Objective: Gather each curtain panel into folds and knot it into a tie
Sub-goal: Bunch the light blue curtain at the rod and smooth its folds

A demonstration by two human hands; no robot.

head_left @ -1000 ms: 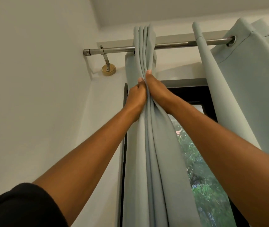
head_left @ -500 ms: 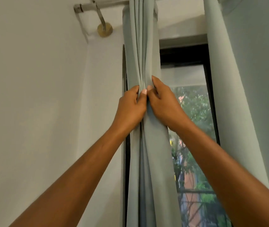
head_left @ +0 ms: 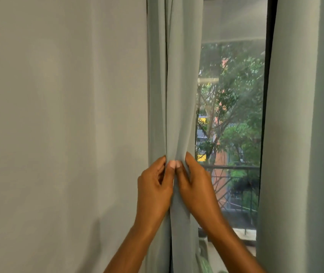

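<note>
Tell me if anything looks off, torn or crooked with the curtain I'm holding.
Nothing stands out. The left curtain panel hangs in straight, even folds with no visible tear or stain, pinched between the left hand and right hand. The right curtain panel hangs loose and smooth. No knot is tied yet.

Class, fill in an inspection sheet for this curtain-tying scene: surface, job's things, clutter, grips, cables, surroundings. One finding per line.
Surface: plain wall, bare.
Job's things: left curtain gathered into vertical folds, no knot yet; right curtain hanging loose.
Clutter: nothing seen.
Grips: left hand and right hand pinch the gathered folds side by side, thumbs touching.
Cables: nothing seen.
Surroundings: window between the panels, showing trees and a railing.
</note>
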